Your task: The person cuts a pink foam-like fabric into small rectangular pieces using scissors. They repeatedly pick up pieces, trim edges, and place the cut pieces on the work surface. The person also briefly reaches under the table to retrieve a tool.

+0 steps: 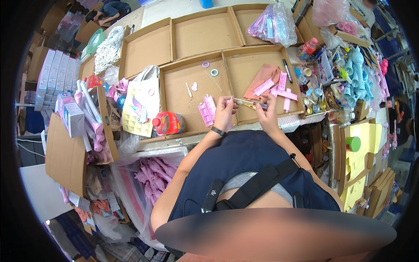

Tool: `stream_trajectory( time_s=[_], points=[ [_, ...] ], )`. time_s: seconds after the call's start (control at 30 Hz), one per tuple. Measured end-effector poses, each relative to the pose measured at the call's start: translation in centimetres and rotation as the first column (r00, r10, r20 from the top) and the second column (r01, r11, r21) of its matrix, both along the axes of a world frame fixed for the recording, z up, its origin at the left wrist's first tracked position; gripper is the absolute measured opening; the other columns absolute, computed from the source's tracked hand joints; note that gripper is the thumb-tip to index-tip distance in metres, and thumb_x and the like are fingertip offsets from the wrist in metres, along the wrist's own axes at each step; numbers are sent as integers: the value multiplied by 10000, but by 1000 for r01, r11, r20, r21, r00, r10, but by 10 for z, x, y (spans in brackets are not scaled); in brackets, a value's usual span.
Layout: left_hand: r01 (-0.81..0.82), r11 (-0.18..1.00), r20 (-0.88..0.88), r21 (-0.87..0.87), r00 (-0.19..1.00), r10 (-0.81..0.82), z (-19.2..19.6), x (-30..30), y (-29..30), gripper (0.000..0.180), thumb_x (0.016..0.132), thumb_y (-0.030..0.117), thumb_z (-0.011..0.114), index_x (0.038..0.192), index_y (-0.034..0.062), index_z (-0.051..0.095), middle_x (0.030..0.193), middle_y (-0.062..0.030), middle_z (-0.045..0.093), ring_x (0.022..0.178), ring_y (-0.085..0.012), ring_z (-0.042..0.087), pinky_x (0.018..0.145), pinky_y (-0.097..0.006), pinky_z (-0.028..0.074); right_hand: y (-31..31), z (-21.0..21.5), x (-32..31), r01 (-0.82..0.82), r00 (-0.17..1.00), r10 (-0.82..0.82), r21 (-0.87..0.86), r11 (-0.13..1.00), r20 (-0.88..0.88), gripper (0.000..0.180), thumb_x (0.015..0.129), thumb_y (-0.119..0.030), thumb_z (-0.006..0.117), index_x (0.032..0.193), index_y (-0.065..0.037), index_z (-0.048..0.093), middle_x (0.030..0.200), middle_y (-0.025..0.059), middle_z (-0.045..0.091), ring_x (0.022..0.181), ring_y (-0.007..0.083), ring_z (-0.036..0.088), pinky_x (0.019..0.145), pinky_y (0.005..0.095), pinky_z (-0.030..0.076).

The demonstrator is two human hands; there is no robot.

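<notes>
Currently both hands pinch one thin stick-like piece (pixel 248 104) above the cardboard tray (pixel 262 65): left hand (pixel 224 112) clamped on its left end, right hand (pixel 266 114) on the right end; pink plastic parts (pixel 207 110) lie just left

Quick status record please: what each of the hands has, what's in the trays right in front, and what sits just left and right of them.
left hand: pinches one end of a thin brush-like stick
right hand: grips the stick's other end
tray under the hands: pink cloth, pink flat pieces, black pen
tray to the left: pink ridged part, two small rings
further left: red bottle, printed bag
right side: turquoise toys
</notes>
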State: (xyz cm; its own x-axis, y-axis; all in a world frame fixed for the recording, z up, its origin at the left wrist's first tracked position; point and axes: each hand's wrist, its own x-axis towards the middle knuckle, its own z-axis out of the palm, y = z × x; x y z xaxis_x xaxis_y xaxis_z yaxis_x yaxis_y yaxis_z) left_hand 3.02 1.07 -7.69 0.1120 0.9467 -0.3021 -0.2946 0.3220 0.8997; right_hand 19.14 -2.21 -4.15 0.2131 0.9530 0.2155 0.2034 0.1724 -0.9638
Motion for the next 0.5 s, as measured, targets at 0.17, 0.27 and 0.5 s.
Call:
stream_trajectory(
  time_s=[0.17, 0.27, 0.5],
  points=[
    [21, 1000, -31, 7, 999, -21, 1, -2, 1, 137, 916, 157, 472, 1018, 65, 468, 938, -60, 584, 757, -123, 569, 615, -247, 445, 2, -4, 7, -84, 996, 81, -178, 980, -26, 285, 847, -60, 529, 1108, -17, 422, 777, 50, 470, 659, 97, 455, 563, 243, 386],
    [17, 1000, -23, -5, 1000, -17, 0, -2, 1, 138, 916, 157, 473, 1019, 65, 466, 934, -57, 580, 764, -122, 569, 623, -248, 445, 0, -6, 3, -55, 998, 55, -100, 993, -8, 253, 871, -73, 507, 1106, -18, 431, 720, 41, 480, 633, 97, 462, 574, 240, 389],
    [63, 998, -26, -23, 998, -64, -12, 11, 20, 183, 917, 158, 468, 1071, 63, 442, 950, -47, 548, 782, -112, 568, 619, -235, 438, 8, -7, 17, -158, 962, 26, -475, 866, -273, 224, 916, -177, 474, 1070, -15, 493, 720, 40, 515, 523, 63, 462, 473, 196, 384]
  ],
)
